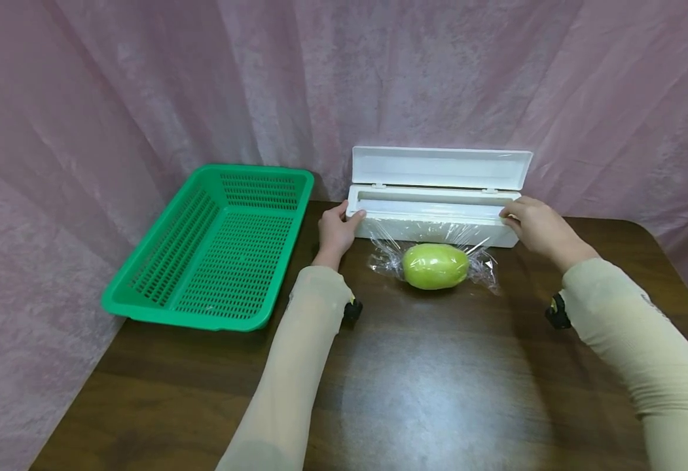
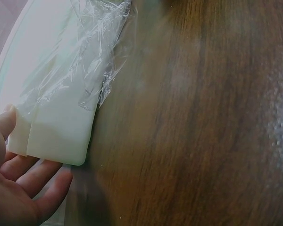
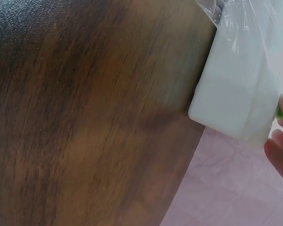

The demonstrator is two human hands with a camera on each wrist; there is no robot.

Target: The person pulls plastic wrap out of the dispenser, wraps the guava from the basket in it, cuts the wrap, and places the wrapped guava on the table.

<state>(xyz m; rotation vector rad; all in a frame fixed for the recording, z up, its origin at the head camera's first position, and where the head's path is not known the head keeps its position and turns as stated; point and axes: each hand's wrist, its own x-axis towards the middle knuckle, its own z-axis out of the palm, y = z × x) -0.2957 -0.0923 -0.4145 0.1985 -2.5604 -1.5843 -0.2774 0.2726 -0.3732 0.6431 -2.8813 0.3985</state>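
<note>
A white cling film dispenser (image 1: 438, 221) stands at the back of the table, its lid (image 1: 438, 167) raised. Clear cling film (image 1: 386, 252) runs from its front edge over a smooth yellow-green oval fruit (image 1: 436, 267) and bunches at both ends. My left hand (image 1: 336, 232) grips the dispenser's left end, thumb on its upper edge and fingers round the end, as the left wrist view shows. At the right end, my right hand (image 1: 535, 226) has its thumb and fingers on the upper edge. A small green piece (image 3: 279, 112) peeks out under the right thumb in the right wrist view.
A green plastic basket (image 1: 114, 302) with slotted sides sits on the left of the brown wooden table (image 1: 438, 392). Behind the dispenser hangs a pink curtain (image 1: 344, 78). The table's right edge lies just beyond the right hand.
</note>
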